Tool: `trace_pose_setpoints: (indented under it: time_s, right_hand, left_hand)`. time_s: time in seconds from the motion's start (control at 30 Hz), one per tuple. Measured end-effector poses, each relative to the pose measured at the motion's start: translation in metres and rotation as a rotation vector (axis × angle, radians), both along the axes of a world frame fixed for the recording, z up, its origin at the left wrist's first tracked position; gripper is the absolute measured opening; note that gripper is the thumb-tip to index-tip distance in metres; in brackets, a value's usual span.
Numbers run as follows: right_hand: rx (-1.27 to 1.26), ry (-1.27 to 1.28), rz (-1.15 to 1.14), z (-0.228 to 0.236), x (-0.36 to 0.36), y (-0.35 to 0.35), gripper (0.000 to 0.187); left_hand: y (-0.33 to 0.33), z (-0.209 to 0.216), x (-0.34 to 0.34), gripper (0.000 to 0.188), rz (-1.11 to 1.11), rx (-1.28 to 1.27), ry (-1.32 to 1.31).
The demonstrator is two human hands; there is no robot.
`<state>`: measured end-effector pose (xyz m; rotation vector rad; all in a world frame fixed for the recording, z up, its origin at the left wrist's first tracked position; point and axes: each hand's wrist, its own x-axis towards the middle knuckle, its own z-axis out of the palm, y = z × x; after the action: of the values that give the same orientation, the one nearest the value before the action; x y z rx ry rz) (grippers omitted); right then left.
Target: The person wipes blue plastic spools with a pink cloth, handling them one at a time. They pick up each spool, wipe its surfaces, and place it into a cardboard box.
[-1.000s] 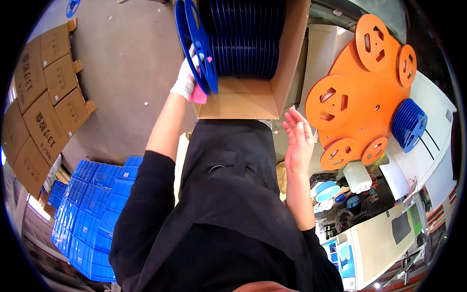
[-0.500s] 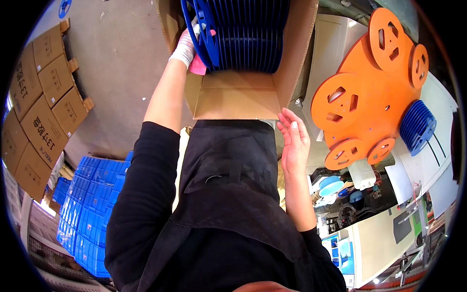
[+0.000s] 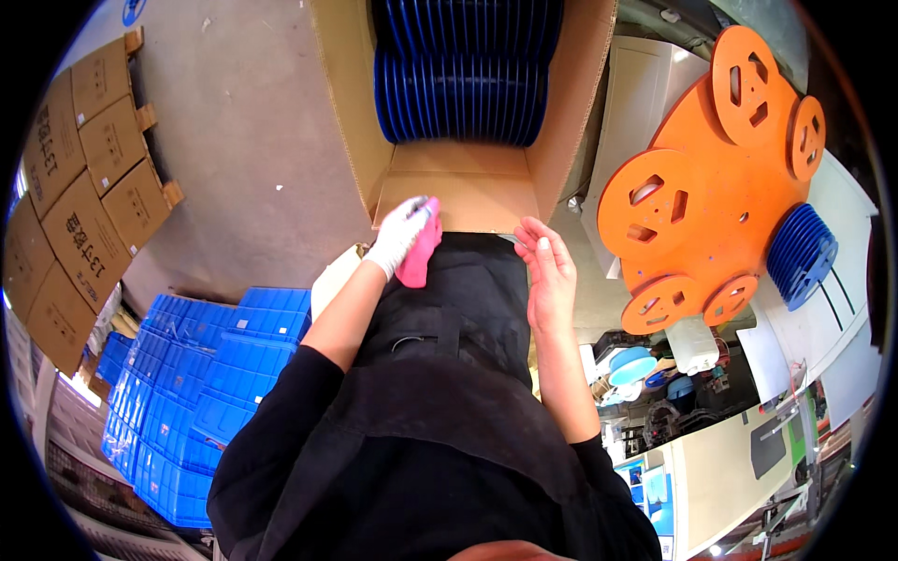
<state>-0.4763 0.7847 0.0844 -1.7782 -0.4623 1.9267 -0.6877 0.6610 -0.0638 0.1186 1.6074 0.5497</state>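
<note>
My left hand (image 3: 400, 239), in a white glove, is closed around a pink cloth (image 3: 421, 251) that hangs in front of my dark apron. It is at the near left corner of an open cardboard box (image 3: 458, 192). Blue plastic reels (image 3: 463, 101) stand on edge in the box, packed side by side in two rows. The far row runs out of view at the top. My bare right hand (image 3: 548, 271) is apart from the reels, at the near right corner of the box, fingers stretched and slightly curved, holding nothing.
To the right stands an orange rotary plate (image 3: 692, 196) with several round discs. Beside it, a stack of blue reels (image 3: 803, 248) rests on a pale surface. Stacked cartons (image 3: 89, 215) are at the left, above blue plastic crates (image 3: 201, 393). A pale workbench (image 3: 720, 467) is at lower right.
My left hand has let go of the tilted reel at the box's left side and drawn back toward me with the pink cloth. My right hand has shifted slightly left.
</note>
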Motion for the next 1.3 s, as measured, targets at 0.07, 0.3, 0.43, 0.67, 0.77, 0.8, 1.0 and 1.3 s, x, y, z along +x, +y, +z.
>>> trace_pose_setpoints:
  time_s: [0.07, 0.3, 0.43, 0.67, 0.77, 0.8, 1.0, 1.3]
  right_hand:
    - [-0.014, 0.015, 0.007, -0.001, 0.000, -0.003, 0.035]
    - [-0.011, 0.006, 0.127, 0.010, 0.003, -0.016, 0.036]
    - [0.293, -0.202, 0.705, 0.021, 0.005, -0.038, 0.088]
    - [0.494, -0.515, 0.505, 0.023, 0.044, -0.062, 0.040]
    - [0.406, -0.606, 0.144, 0.042, 0.077, -0.053, 0.023]
    - [0.394, -0.808, 0.172, 0.051, 0.098, -0.046, 0.026]
    - [0.356, -1.122, -0.043, 0.014, 0.216, -0.019, 0.047]
    - [0.150, -1.178, -0.147, -0.049, 0.311, 0.010, 0.053]
  left_hand:
    - [-0.016, 0.005, 0.008, 0.050, -0.053, 0.015, -0.052]
    - [0.038, 0.065, 0.011, 0.051, 0.161, 0.015, -0.342]
    - [0.076, 0.103, 0.035, 0.049, 0.444, 0.132, -0.631]
    - [0.103, 0.158, 0.069, 0.048, 0.251, 0.113, -1.038]
    - [0.117, 0.176, 0.043, 0.059, -0.206, 0.151, -0.785]
    - [0.122, 0.187, 0.037, 0.059, -0.276, 0.216, -0.703]
    - [0.121, 0.145, 0.002, 0.055, -0.178, 0.205, -0.342]
    - [0.136, 0.112, 0.044, 0.056, -0.109, 0.107, -0.159]
